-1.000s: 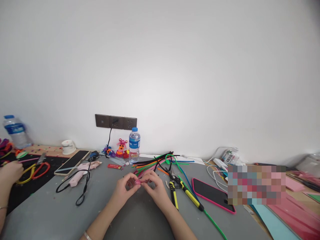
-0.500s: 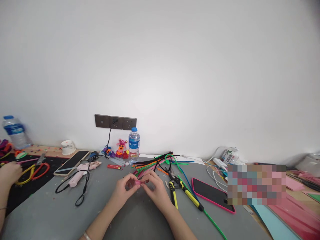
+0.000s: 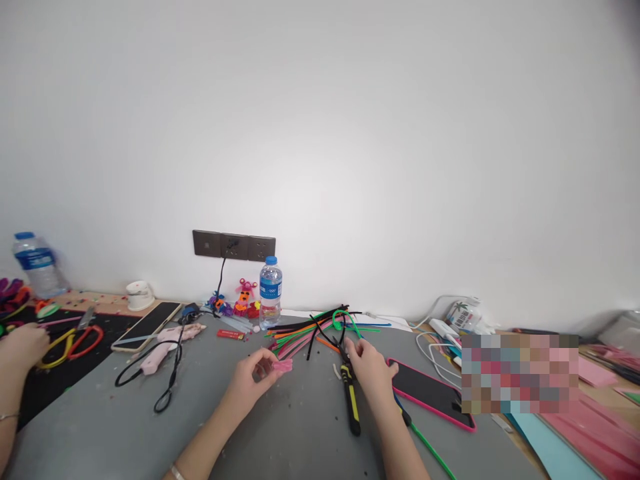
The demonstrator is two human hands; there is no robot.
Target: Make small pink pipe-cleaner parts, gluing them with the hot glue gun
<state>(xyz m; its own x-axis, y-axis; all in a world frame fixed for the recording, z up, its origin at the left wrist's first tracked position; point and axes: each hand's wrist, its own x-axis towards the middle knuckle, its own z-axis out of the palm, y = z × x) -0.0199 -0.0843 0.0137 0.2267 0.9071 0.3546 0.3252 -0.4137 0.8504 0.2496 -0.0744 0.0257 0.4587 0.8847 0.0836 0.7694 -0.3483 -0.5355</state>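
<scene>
My left hand [image 3: 250, 380] pinches a small pink piece of pipe cleaner [image 3: 283, 365] just above the grey table [image 3: 280, 433]. My right hand [image 3: 369, 370] lies over the black-and-yellow pliers [image 3: 351, 398], fingers curled around the upper part of the handles. Beyond both hands lies a fan of coloured pipe cleaners [image 3: 310, 327], with a green one looped [image 3: 343, 319] near my right fingertips.
A pink-cased phone [image 3: 433, 395] lies right of my hand. A pink glue gun [image 3: 163, 347] with black cord, another phone [image 3: 147, 323], a water bottle [image 3: 271, 291] and small figures [image 3: 243, 298] stand left and behind. Another person's hand [image 3: 23, 347] rests by scissors [image 3: 75, 340] at far left.
My right hand left the pink piece and moved right onto the pliers. My left hand stays in place, holding the pink piece alone.
</scene>
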